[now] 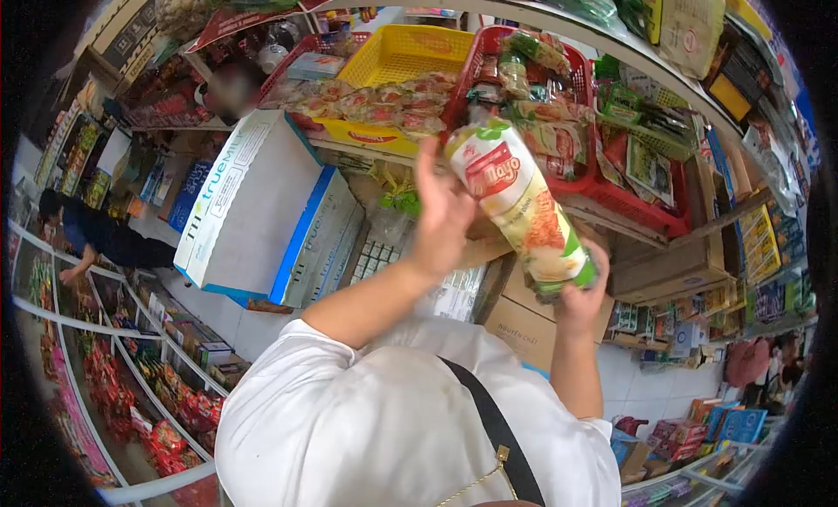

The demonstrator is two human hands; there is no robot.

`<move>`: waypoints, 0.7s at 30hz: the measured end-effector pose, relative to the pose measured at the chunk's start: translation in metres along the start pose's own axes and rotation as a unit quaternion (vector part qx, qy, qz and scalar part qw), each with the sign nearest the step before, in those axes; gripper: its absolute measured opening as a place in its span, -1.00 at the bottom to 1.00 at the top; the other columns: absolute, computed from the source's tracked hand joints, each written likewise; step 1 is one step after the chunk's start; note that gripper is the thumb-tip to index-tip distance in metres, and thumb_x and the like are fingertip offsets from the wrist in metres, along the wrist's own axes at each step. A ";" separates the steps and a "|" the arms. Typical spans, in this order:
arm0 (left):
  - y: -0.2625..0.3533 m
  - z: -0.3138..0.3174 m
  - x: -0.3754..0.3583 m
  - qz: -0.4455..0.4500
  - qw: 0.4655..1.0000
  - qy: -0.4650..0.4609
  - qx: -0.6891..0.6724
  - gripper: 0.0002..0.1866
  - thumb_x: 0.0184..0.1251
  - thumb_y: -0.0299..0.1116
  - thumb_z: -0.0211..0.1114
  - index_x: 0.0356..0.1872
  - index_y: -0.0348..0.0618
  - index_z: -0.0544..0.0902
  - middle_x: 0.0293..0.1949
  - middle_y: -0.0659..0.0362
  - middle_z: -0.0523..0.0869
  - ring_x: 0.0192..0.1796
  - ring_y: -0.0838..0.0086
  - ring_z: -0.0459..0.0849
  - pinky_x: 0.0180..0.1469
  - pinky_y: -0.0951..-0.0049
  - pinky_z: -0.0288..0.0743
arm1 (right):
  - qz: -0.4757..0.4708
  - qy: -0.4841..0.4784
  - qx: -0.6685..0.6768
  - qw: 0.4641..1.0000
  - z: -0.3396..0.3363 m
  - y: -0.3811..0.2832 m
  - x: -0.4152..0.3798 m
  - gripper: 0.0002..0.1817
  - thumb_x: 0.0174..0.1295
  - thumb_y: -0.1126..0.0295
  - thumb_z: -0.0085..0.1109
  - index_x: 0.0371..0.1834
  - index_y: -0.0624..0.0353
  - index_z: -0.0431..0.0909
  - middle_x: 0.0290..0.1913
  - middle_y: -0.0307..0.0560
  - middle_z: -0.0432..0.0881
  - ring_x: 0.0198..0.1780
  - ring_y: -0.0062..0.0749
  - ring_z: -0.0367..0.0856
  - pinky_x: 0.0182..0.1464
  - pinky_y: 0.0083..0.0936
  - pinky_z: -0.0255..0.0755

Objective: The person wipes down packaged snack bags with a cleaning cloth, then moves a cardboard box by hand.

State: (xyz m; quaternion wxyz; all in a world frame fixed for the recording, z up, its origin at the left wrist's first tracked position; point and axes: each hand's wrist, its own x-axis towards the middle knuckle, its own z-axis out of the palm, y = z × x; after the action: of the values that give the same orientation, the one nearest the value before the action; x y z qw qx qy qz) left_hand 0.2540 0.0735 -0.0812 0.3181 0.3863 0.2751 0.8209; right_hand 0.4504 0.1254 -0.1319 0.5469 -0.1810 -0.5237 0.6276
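A mayonnaise bottle [524,206] with a red "Mayo" label and green ends is held up in front of me, tilted, over the shelf front. My right hand [585,290] grips it at its lower end, fingers wrapped around the green part. Beside the bottle's upper left side is my left hand [443,217], slightly blurred, with its fingers stretched upward and apart. Just behind the bottle stands a red basket [583,79] filled with packets and small bottles.
A large TH true MILK carton [231,193] stands open at left. Yellow baskets [406,48] with packets line the shelf. Cardboard boxes [524,324] sit below my hands. A person [109,232] in dark clothes leans over racks at far left.
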 end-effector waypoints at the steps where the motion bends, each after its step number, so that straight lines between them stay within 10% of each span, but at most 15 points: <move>1: 0.007 -0.010 0.010 0.012 1.000 -0.015 0.022 -0.08 0.20 -0.11 0.19 0.36 0.04 -0.32 0.19 -0.01 0.31 0.23 0.27 0.33 0.23 0.24 0.24 | 0.026 -0.005 0.023 0.999 -0.006 -0.005 0.001 -0.19 -0.21 0.22 0.42 0.12 0.30 0.23 0.05 -0.02 0.39 0.07 -0.29 0.41 0.12 -0.41 0.30; 6: 0.051 -0.038 0.031 -0.164 0.927 -0.308 0.137 -0.17 0.09 -0.28 0.34 0.34 -0.12 0.04 0.09 0.01 0.40 0.14 0.39 0.41 0.17 0.40 0.30 | 0.085 0.001 0.054 0.995 -0.021 -0.010 0.005 -0.17 -0.18 0.11 0.39 0.13 0.25 0.20 0.09 -0.01 0.35 0.11 -0.27 0.40 0.13 -0.35 0.33; 11: 0.039 -0.047 0.018 -0.281 0.940 -0.151 0.121 -0.65 0.10 -0.54 0.24 -0.05 -0.21 0.43 -0.07 0.22 0.51 -0.03 0.57 0.48 0.03 0.52 0.39 | 0.076 0.055 -0.005 0.996 -0.012 0.011 0.003 -0.47 0.18 0.32 0.05 0.19 0.25 0.15 0.07 -0.01 0.36 0.12 -0.29 0.38 0.17 -0.35 0.28; 21: 0.075 -0.094 0.083 -0.051 0.975 0.183 0.112 -0.64 0.18 -0.54 0.13 0.01 -0.22 0.31 -0.09 0.04 0.54 -0.15 0.29 0.64 -0.19 0.31 0.65 | 0.107 0.101 -0.001 0.989 -0.011 -0.004 0.010 -0.63 0.22 0.51 -0.07 0.10 0.27 0.20 -0.15 0.00 0.51 -0.36 -0.44 0.54 -0.38 -0.57 0.48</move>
State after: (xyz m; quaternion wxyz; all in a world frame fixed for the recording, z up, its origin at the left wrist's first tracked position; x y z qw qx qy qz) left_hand 0.1136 0.0669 -0.0428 0.2585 0.2480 0.4386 0.8242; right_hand 0.4580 0.1388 -0.1296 0.5267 -0.2989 -0.4442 0.6603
